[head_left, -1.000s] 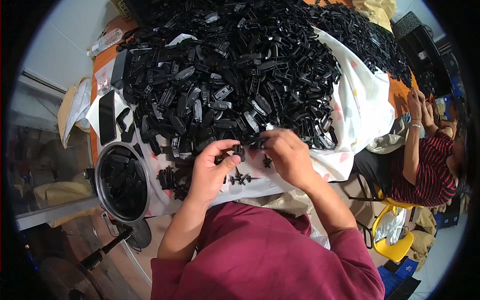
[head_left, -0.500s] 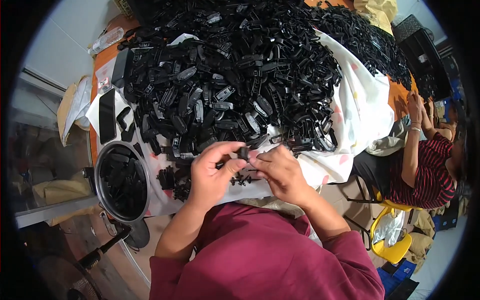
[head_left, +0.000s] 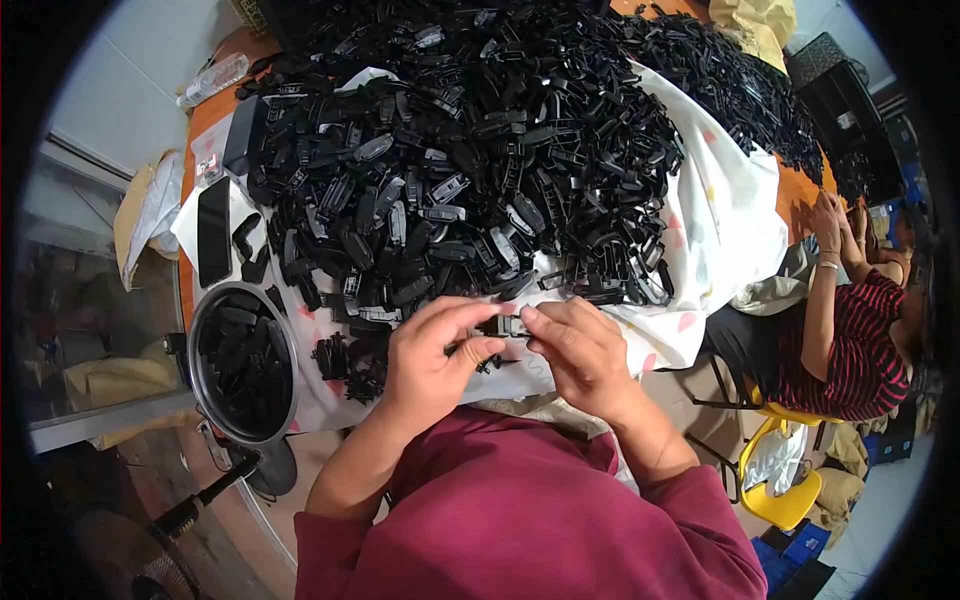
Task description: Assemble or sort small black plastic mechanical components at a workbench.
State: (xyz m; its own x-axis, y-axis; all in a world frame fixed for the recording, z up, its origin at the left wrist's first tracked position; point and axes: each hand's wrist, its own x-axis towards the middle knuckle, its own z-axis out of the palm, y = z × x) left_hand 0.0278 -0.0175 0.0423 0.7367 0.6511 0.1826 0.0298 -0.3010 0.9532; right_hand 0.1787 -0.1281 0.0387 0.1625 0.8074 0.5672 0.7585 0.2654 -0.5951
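Observation:
Above the near edge of the cloth-covered table, a small black plastic part [head_left: 512, 326] with a lighter grey stretch is held between my two hands. My left hand [head_left: 425, 350] grips its left end with thumb and forefinger. My right hand [head_left: 582, 352] pinches the right end, its thumb and fingers closed; the fingers hide much of the part. Just beyond is a large pile of black plastic clip-like pieces [head_left: 450, 215]. Tiny black pieces [head_left: 365, 382] lie on the cloth beside my left hand, and a few more are partly hidden under the hands.
Left of the hands stands a metal bowl [head_left: 296, 372] of black parts, with a dark phone [head_left: 214, 235] beyond it. White cloth [head_left: 735, 215] hangs over the right edge. At right, a person in a striped shirt [head_left: 850, 340] works near a yellow chair [head_left: 785, 508].
My right hand has shifted slightly right and down, its fingers now over the part's right end. The part shows longer and lies more sideways between the hands.

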